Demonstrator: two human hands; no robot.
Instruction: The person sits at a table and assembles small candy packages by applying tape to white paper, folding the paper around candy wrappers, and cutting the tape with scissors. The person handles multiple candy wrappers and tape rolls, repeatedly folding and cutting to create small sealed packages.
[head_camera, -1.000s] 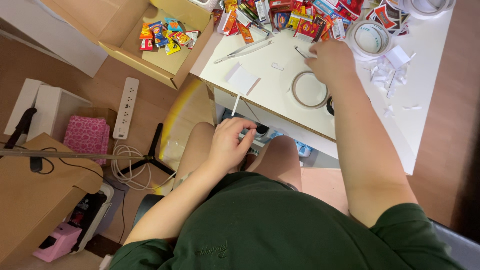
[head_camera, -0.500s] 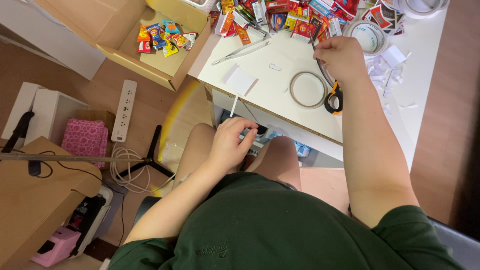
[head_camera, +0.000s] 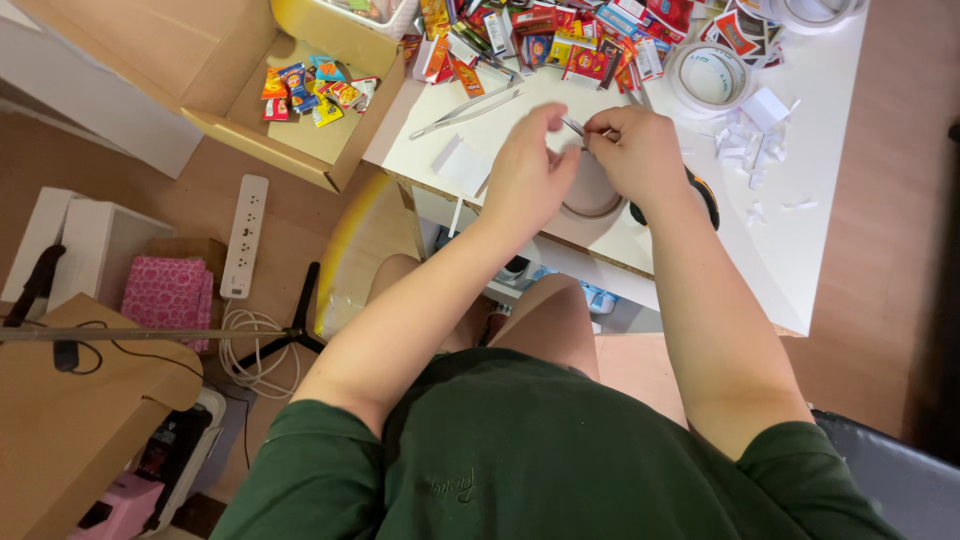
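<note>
Both hands pinch: left hand (head_camera: 528, 172) and right hand (head_camera: 640, 152) narrow on thin strip (head_camera: 573, 126), judged light, floppy; grip ends

Scissors and a roll of tape at the hands

The scissors (head_camera: 680, 190) have black and orange handles that stick out just under the right hand (head_camera: 640, 155), and a thin silver tip (head_camera: 573, 125) shows between the two hands, by the fingers of the left hand (head_camera: 525, 175). The roll of tape (head_camera: 592, 195) is a pale ring lying flat on the white table (head_camera: 830, 240), right under both hands and mostly hidden by them.
</note>
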